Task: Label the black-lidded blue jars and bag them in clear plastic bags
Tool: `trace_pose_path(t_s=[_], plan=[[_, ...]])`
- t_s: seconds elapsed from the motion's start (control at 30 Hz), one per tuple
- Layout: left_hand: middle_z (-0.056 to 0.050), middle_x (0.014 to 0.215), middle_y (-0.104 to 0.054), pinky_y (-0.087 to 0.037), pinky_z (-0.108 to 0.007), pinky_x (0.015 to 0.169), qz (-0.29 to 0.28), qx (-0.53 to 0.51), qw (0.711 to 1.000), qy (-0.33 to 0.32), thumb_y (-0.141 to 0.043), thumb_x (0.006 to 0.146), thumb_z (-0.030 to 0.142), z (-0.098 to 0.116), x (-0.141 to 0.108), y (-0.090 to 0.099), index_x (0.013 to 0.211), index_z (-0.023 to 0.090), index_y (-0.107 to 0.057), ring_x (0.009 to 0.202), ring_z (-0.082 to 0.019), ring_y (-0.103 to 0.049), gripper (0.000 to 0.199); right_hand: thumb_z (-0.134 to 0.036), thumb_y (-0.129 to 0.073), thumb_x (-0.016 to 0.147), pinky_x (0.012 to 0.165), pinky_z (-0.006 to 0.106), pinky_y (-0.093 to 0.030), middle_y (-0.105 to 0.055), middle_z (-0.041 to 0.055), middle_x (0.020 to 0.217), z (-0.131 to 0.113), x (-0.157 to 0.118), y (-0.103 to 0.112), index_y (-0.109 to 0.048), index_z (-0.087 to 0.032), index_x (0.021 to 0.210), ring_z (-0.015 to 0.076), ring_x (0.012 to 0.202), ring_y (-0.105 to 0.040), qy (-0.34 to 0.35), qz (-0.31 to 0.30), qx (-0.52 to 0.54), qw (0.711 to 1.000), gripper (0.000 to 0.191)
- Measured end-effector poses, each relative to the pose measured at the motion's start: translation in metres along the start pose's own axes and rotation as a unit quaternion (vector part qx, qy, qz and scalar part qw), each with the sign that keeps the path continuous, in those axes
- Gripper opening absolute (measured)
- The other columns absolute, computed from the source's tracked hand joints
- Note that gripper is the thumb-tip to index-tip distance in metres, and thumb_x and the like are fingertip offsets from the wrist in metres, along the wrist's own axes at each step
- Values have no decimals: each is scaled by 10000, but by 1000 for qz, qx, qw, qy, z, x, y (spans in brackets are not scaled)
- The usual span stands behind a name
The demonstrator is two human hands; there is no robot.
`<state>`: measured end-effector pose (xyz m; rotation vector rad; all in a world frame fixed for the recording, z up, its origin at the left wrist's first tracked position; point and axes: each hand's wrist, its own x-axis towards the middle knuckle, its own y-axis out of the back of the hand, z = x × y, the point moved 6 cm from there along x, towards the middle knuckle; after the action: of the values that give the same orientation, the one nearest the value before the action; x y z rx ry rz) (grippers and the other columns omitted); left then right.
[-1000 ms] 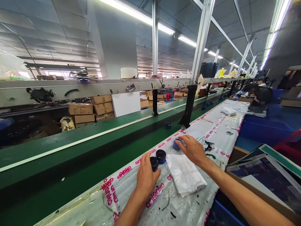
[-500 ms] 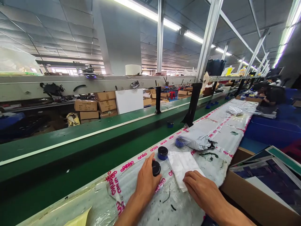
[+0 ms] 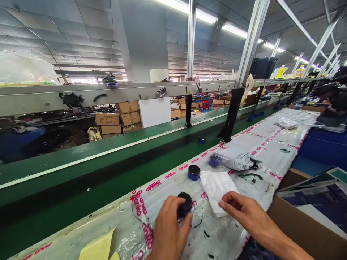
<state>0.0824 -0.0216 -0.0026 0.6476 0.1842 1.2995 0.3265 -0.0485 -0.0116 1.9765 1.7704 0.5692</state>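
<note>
The person's left hand point(image 3: 169, 229) is closed firmly around the side of a round jar point(image 3: 185, 204) with a blue body and a black lid; the lid shows above the fingers, and I cannot tell if the base of the jar touches the bench. The right hand point(image 3: 251, 216) has hold of nothing that I can see; it is half open, with its fingertips point(image 3: 220, 204) just at the edge of a folded white plastic sheet point(image 3: 218, 191) (whether they touch it, I cannot tell from here).

Just beyond the left hand, a second jar point(image 3: 194, 172), of the same blue and black, stands upright beside the sheet; farther from both hands, a grey mailer bag point(image 3: 238, 161) lies on its side, with a blue jar point(image 3: 214, 160) showing through its plastic end. All of this rests on a workbench covered in plastic sheeting point(image 3: 260, 151) with pink printed tape; left of the left hand lies yellow paper point(image 3: 97, 249), and right of the right hand is a cardboard box point(image 3: 300, 224). Past the bench runs a green conveyor belt point(image 3: 81, 159), with a small blue jar point(image 3: 201, 140) on it; a co-worker point(image 3: 336, 104) sits far off to the right.
</note>
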Motion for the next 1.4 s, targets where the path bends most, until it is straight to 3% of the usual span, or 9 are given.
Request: trace_pose_path(t_s=[0.13, 0.3, 0.6, 0.73, 0.83, 0.93, 1.03, 1.2, 1.4], plan=[[-39, 953, -676, -459, -346, 799, -88, -102, 988, 72, -742, 727, 267, 9, -15, -37, 946, 237, -671, 896, -244, -609, 232, -599, -688, 813, 535, 243, -328, -506, -44, 617, -11, 0, -19, -618, -199, 771, 121, 585, -420, -10, -82, 153, 985, 408], [-11, 769, -618, -390, -266, 645, -118, -304, 938, 115, -805, 692, 406, 10, -15, -63, 851, 192, -599, 704, -164, -534, 337, -575, -776, 736, 581, 236, -353, -570, -26, 678, -32, -12, -48, -601, -185, 755, 119, 630, -466, -45, -147, 287, 945, 427], [43, 618, -516, -338, -215, 569, -114, -390, 903, 140, -807, 668, 491, -2, -19, -57, 694, 188, -495, 574, -93, -453, 436, -553, -775, 748, 570, 217, -334, -534, -45, 643, -45, -20, -62, -558, -185, 768, 98, 598, -448, -65, -190, 331, 922, 427], [42, 625, -532, -367, -226, 569, -54, -254, 955, 145, -668, 725, 268, -6, -18, -29, 702, 202, -492, 580, -115, -498, 190, -354, -762, 766, 545, 217, -353, -527, -55, 643, -47, -21, -55, -591, -189, 851, 105, 589, -470, -5, -212, 191, 958, 253], [32, 672, -585, -381, -237, 611, 2, -33, 999, 28, -571, 717, 114, 3, -18, -5, 708, 208, -521, 639, -139, -561, 107, -125, -614, 811, 562, 245, -382, -615, -27, 705, -56, -21, -44, -624, -213, 1036, 148, 627, -567, 151, -119, -78, 978, 242], [21, 778, -641, -408, -252, 654, 33, 133, 988, -77, -499, 735, 41, 14, -20, 4, 807, 230, -551, 702, -160, -617, 209, -37, -462, 868, 602, 300, -407, -667, 38, 802, -82, -27, -34, -633, -198, 1023, 208, 711, -634, 338, 80, -292, 891, 281], [17, 812, -663, -436, -264, 657, 65, 207, 972, -88, -472, 754, 20, 16, -17, 10, 895, 250, -567, 717, -179, -652, 286, -28, -422, 901, 617, 323, -419, -645, 44, 768, -100, -28, -30, -629, -169, 995, 216, 701, -632, 397, 181, -346, 831, 267], [10, 865, -696, -472, -287, 678, 74, 175, 981, -34, -472, 858, 131, 12, -9, 27, 1036, 263, -577, 756, -196, -690, 245, -137, -447, 947, 653, 314, -446, -671, 35, 810, -101, -14, -18, -641, -191, 974, 196, 728, -655, 347, 216, -264, 874, 204], [-11, 837, -685, -468, -317, 697, 70, 119, 990, 24, -453, 863, 233, -3, -8, 45, 950, 248, -640, 743, -208, -657, 207, -404, -521, 942, 591, 275, -464, -703, 11, 787, -65, 8, -4, -681, -219, 1000, 172, 673, -646, 139, 115, -70, 981, 251]])
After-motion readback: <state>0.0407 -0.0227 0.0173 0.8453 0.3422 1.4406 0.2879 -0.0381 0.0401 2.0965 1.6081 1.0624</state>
